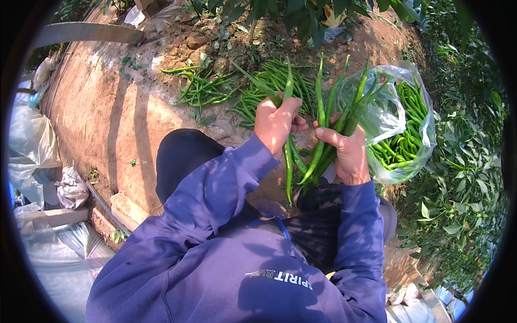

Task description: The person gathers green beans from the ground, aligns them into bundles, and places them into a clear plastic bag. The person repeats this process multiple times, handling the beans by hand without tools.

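Observation:
My left hand (pixel 278 121) is closed around a few long green chili peppers (pixel 289 82), their tips pointing up and down past the fist. Close beside it, my right hand (pixel 343 149) grips a larger bunch of green chili peppers (pixel 357 109). Beyond the hands lies a dense pile of peppers (pixel 278 76) on the soil, with a smaller, looser pile (pixel 206 89) to its left. A clear plastic bag (pixel 428 133) partly filled with green peppers (pixel 408 141) stands to the right of my right hand.
Leafy plants (pixel 460 181) line the right side, and more foliage (pixel 299 16) hangs at the top. Plastic sheeting (pixel 32 141) and bricks (pixel 68 217) lie along the left edge. A curved pale band (pixel 89 33) crosses the upper left above bare soil (pixel 89 105).

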